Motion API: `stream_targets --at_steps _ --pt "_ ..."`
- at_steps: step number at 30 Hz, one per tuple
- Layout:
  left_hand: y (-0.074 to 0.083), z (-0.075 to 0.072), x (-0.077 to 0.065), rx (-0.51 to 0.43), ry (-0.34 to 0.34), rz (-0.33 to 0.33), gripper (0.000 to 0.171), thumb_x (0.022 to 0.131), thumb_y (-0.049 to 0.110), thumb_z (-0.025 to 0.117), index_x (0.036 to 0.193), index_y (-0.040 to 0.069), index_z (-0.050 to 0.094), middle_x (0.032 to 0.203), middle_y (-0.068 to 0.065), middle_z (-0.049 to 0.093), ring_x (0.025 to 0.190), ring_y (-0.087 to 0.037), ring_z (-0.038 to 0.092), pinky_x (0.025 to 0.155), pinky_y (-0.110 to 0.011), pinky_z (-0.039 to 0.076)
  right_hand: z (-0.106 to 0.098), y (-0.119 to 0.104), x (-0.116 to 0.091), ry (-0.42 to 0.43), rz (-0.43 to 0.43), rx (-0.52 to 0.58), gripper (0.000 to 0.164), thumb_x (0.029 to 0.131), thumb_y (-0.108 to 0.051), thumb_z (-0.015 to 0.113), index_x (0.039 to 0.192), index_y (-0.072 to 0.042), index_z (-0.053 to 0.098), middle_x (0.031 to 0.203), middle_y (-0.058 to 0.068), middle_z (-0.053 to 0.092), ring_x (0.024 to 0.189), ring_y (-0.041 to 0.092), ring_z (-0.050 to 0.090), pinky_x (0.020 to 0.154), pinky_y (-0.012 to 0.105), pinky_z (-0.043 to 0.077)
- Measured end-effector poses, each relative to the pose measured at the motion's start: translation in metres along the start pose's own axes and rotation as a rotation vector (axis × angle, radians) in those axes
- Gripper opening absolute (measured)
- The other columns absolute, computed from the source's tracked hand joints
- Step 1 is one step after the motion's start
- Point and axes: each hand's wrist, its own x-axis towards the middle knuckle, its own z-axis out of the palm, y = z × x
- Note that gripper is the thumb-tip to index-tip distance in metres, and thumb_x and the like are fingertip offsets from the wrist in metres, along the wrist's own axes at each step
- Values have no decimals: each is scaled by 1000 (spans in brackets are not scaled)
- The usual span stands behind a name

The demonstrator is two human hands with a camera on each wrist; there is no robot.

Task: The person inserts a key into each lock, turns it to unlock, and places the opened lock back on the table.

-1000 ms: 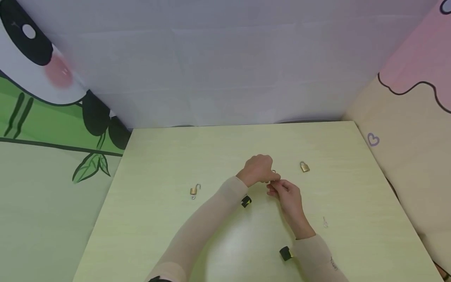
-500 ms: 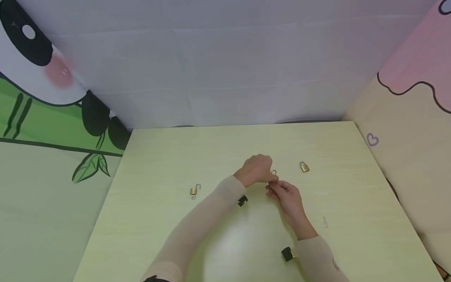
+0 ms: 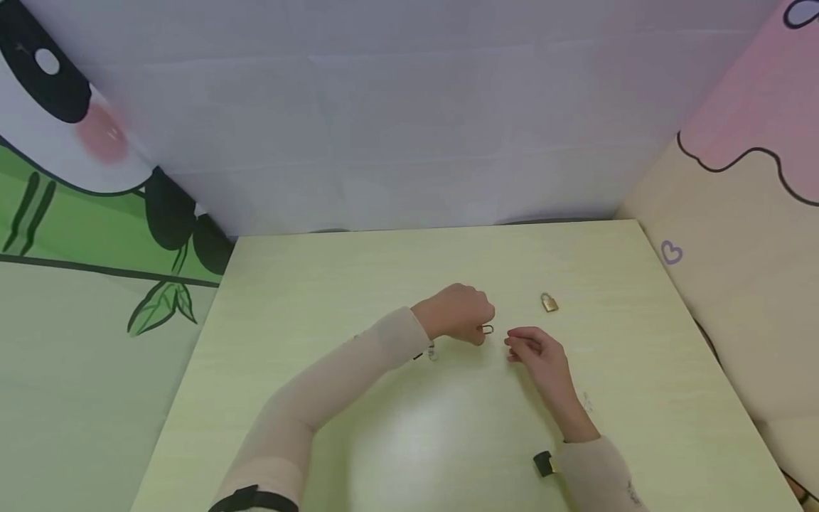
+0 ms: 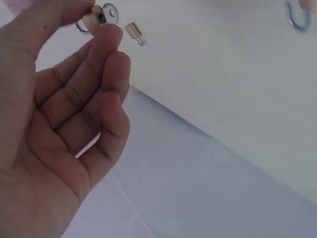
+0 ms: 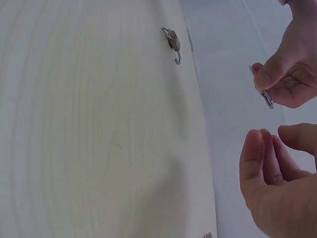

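In the head view my left hand (image 3: 456,313) is raised over the middle of the table, a shackle sticking out past its fingers. The left wrist view shows a small brass padlock (image 4: 94,20) pinched between thumb and index finger, with a silver key (image 4: 111,13) at its keyhole end. My right hand (image 3: 540,355) is a short way to the right, its fingers loosely bent. Nothing shows between its thumb and fingertips in the right wrist view. Beyond the hands, another brass padlock (image 3: 549,302) lies on the table.
An unlocked padlock (image 5: 173,42) with its shackle swung out lies on the table, hidden behind the left arm in the head view. A small pale, clear item (image 3: 587,402) lies beside the right wrist. Printed cloth walls surround the pale wooden table (image 3: 358,263).
The hands have come apart: the left has moved left and slightly nearer with the padlock and turned it, the right has drawn back to the right. The left arm now covers the unlocked padlock.
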Motion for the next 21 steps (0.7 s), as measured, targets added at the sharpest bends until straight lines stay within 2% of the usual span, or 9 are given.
stream_targets --at_steps 3,7,10,15,21 --pt "2 -1 -3 75 -14 57 20 87 20 64 71 19 52 65 7 39 57 -10 31 53 -26 31 -3 0 -1 -14 -55 -61 25 99 -10 63 117 8 63 110 26 66 90 31 68 78 37 56" --pt "5 0 -5 136 -13 126 21 87 18 63 71 19 50 62 7 36 57 -10 29 53 -25 29 -3 0 -4 -47 -152 -144 22 97 -12 66 114 3 66 105 21 68 85 26 67 75 39 57" --pt "7 2 -6 159 5 166 19 86 18 63 72 20 51 62 8 36 57 -10 29 53 -25 29 -1 -3 -5 -76 -215 -168 18 97 -10 66 113 0 68 103 21 68 84 27 67 72 39 57" --pt "10 3 -5 144 18 196 17 86 17 64 73 20 53 61 7 34 57 -9 29 53 -25 29 4 -6 -5 -111 -269 -179 14 97 -6 64 109 -3 70 100 21 69 86 37 65 70 40 57" --pt "12 3 -7 123 36 209 14 86 17 64 75 19 55 60 7 32 56 -9 28 53 -25 27 5 -6 -6 -115 -277 -203 12 97 -2 63 107 -2 71 99 13 71 81 33 66 69 40 57"
